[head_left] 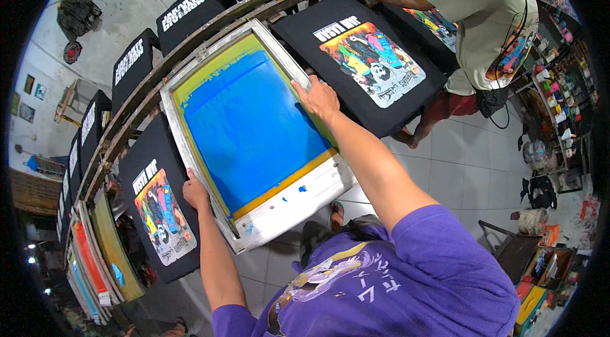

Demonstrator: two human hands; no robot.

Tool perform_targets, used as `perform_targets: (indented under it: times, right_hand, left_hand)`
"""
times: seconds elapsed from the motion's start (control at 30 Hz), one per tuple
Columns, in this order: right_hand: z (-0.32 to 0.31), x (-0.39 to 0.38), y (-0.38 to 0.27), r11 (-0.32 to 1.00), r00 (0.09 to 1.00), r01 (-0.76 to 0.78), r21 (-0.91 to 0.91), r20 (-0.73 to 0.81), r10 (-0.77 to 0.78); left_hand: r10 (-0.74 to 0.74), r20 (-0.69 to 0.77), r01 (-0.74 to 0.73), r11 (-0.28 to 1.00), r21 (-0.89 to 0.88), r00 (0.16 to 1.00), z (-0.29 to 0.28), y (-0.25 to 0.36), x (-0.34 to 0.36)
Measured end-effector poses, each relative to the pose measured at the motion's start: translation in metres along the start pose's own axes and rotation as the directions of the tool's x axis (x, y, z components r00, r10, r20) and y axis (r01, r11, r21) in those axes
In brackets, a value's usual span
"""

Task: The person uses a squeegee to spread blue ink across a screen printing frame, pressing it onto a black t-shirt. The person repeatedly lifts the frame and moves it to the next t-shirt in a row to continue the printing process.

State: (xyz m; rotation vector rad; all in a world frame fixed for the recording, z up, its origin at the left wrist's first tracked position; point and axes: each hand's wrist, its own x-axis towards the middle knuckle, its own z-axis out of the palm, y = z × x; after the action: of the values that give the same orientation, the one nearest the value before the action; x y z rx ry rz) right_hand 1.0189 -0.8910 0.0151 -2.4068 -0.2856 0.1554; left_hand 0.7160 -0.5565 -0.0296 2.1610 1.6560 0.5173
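I see my left hand (194,192) and right hand (319,98) with fingers grasping the metal-framed print screen (254,127), blue-coated with yellow edging; colourful printed black shirts (372,60) flank it.

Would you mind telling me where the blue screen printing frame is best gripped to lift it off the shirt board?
Probably by its bare metal side rails, one hand per long side, as the left hand and right hand already do. The screen printing frame is wide and flat, and its blue inked mesh fills the middle, so the rails look like the only clean, rigid hold.
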Motion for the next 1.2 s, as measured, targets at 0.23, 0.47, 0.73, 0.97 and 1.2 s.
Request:
perform_targets:
  times: [0.23, 0.47, 0.73, 0.97, 1.2]
  right_hand:
    - [0.001, -0.001, -0.003, 1.000, 1.000, -0.016, -0.013, -0.007, 0.016]
    - [0.005, -0.003, 0.001, 1.000, 1.000, -0.004, -0.023, -0.025, 0.003]
    - [0.002, 0.001, -0.002, 1.000, 1.000, 0.007, -0.017, -0.005, -0.007]
    - [-0.002, -0.005, -0.005, 0.999, 1.000, 0.023, -0.025, -0.011, -0.023]
    - [-0.004, -0.005, -0.011, 1.000, 1.000, 0.008, -0.024, 0.006, -0.007]
  left_hand:
    - [-0.033, 0.022, 0.033, 0.999, -0.002, 0.999, -0.001, 0.001, 0.000]
    - [-0.011, -0.009, 0.011, 1.000, -0.008, 1.000, -0.003, 0.002, -0.005]
    - [-0.028, 0.013, 0.028, 0.999, -0.040, 1.000, -0.004, 0.005, -0.005]
    - [-0.039, -0.013, 0.039, 0.997, -0.064, 0.999, -0.006, 0.014, -0.010]
    - [-0.076, -0.003, 0.075, 0.989, -0.125, 0.997, -0.010, 0.006, -0.010]
